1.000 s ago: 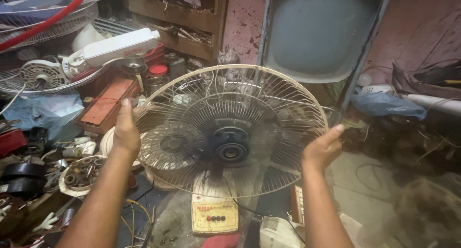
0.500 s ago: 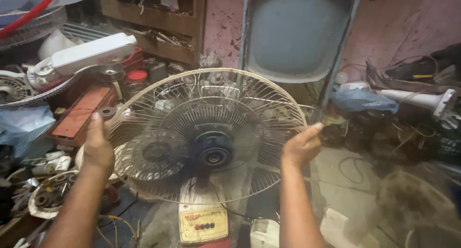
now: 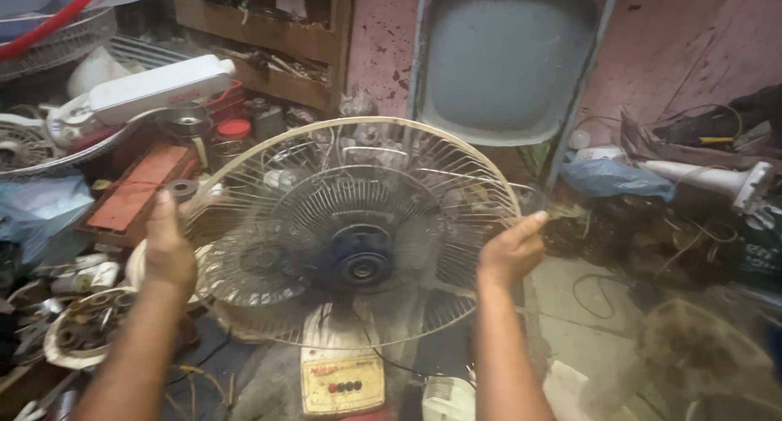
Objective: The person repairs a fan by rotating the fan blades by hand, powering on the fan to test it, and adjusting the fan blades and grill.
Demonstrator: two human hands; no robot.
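Cluttered workshop floor spreads all around, and nearest at the bottom sits a cream fan base (image 3: 342,382) with a row of buttons. Just above it, the left hand (image 3: 169,246) and the right hand (image 3: 511,250) grasp opposite edges of the round wire fan guard (image 3: 358,225), held tilted at the middle of the scene, its dark motor hub (image 3: 361,262) showing through. Farther off, a red box (image 3: 134,193) and white fan stand (image 3: 155,87) lie left, a grey folding chair (image 3: 505,59) stands behind, a blue bag (image 3: 615,179) far right.
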